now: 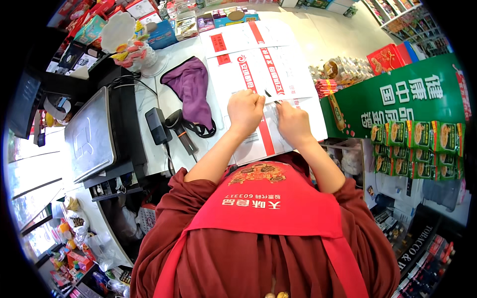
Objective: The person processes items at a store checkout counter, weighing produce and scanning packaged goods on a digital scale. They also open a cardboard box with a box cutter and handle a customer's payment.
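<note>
A large white cardboard carton (242, 138) with red printed bands lies in front of me on the counter. My left hand (246, 110) is closed at the edge of a white carton flap, near the carton's middle. Close by on its right, my right hand (293, 123) is closed on a slim dark tool (269, 94), whose tip points up and left over the flap; whether it is a knife or scissors I cannot tell. A purple cloth with black edging (195, 89) lies left of the carton.
Left of the carton are a handheld barcode scanner (182, 130), a black box-shaped device (158, 126) with a cable, and a large dark-framed machine (91, 134). A decorated white stand (152, 65) is at the back left. Green snack packets (417, 149) hang at the right by a green sign (406, 93).
</note>
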Demonstrator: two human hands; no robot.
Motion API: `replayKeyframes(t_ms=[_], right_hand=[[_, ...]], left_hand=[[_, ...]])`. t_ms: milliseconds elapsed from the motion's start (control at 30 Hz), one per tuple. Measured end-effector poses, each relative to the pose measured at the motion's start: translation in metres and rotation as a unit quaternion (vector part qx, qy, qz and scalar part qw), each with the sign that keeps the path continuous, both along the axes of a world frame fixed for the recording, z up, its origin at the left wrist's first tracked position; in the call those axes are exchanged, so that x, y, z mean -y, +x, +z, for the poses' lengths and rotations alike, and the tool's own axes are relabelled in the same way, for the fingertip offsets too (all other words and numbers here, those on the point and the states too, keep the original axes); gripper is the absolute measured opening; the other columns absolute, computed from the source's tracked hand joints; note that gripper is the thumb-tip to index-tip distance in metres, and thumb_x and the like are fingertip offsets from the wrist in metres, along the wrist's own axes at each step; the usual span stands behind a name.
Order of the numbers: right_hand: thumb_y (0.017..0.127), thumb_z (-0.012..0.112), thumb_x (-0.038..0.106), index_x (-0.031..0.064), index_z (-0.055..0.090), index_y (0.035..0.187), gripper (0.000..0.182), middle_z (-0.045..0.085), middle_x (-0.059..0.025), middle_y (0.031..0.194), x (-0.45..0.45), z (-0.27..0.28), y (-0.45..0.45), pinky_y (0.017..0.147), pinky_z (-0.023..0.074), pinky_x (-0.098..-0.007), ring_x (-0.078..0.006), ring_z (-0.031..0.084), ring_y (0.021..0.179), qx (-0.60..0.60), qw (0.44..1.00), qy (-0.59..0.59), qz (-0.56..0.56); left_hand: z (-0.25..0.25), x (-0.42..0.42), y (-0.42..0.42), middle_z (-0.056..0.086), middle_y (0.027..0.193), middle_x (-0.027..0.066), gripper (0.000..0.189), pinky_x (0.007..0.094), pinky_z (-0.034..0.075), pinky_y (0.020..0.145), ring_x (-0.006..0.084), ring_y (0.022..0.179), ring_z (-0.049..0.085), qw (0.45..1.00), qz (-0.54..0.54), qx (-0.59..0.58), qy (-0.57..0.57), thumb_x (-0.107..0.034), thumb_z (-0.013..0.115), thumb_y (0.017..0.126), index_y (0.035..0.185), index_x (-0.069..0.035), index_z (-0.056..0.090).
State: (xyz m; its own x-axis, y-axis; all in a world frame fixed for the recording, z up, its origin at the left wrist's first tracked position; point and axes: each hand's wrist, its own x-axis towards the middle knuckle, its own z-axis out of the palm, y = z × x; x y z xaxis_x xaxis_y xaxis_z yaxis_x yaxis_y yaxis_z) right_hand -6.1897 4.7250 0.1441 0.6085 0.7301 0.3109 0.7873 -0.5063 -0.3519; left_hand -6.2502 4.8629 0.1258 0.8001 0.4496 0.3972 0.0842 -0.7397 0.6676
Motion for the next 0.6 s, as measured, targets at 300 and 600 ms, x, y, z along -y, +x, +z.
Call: replayKeyframes(t_ms=[300,600], right_hand=[[0.083,0.053,0.015,0.0039,0.049,0.068,0.019,0.054,-0.0118,0.05,0.015,0.005,-0.001,0.044,0.045,-0.0358,-0.0278,0.056,0.045,0.007,1.0,-0.014,-0.004],[0.083,0.053,0.013,0.0039,0.049,0.068,0.018,0.053,-0.0136,0.049,0.017,0.009,0.001,0.042,0.0441,-0.0383,-0.0296,0.056,0.044,0.025,0.998,0.05,-0.039]], left_hand=[[-0.003,-0.002,0.001,0.048,0.059,0.008,0.028,0.0386,0.036,0.058,0.0267,0.06,0.048,1.0,0.004,0.021,0.01,-0.019,0.057,0.078,0.054,-0.005,0.053],[-0.004,-0.004,-0.001,0.047,0.059,0.0111,0.026,0.0407,0.034,0.058,0.0297,0.061,0.047,0.996,-0.011,0.065,-0.056,-0.015,0.053,0.078,0.055,-0.002,0.049]])
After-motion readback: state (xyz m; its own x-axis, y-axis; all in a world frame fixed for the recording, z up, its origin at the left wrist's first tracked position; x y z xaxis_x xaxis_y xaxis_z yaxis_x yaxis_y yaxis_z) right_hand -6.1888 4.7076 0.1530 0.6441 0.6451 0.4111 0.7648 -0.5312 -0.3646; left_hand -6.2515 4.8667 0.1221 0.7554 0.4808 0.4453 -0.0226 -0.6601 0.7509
